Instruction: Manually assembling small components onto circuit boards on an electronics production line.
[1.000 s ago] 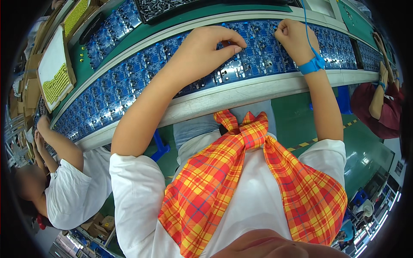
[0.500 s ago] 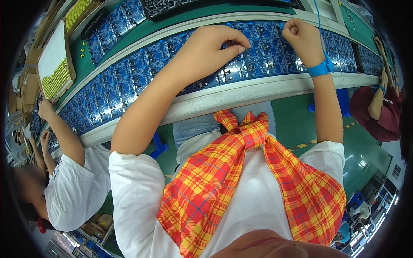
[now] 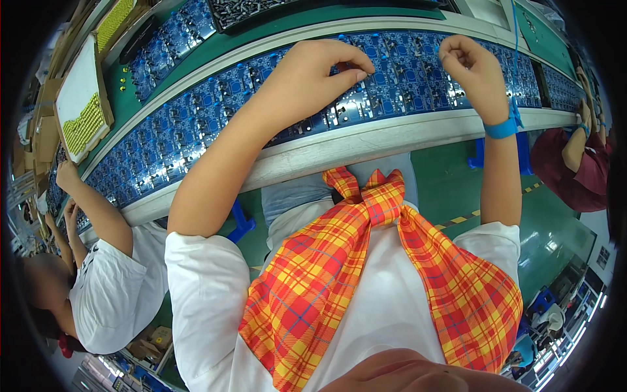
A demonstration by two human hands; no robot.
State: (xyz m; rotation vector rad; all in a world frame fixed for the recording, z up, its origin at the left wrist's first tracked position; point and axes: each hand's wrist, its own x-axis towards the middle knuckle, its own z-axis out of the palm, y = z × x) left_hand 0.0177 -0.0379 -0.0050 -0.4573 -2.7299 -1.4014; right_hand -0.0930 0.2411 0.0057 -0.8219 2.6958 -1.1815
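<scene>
Blue circuit boards (image 3: 395,88) lie side by side in a long row along the rail in front of me. Over the middle of the row is my left hand (image 3: 317,78), its fingers curled and the thumb tip close to the index fingertip. Whatever may be between those tips is too small to make out. Farther right, my right hand (image 3: 480,75) hovers above the boards with bent fingers drawn toward the thumb; its contents, if any, cannot be made out. A blue wrist strap (image 3: 501,129) with a cord circles my right wrist.
A black tray (image 3: 261,12) of small dark parts sits beyond the row. At the far left stands a white box (image 3: 78,98) with yellow parts, near more boards (image 3: 173,49). Co-workers in white (image 3: 114,294) and maroon (image 3: 555,170) sit at either side. A metal rail (image 3: 366,140) edges the line.
My right hand has shifted right and slightly toward me, its fingers a little looser. The cord has swung right with it. My left hand has barely moved.
</scene>
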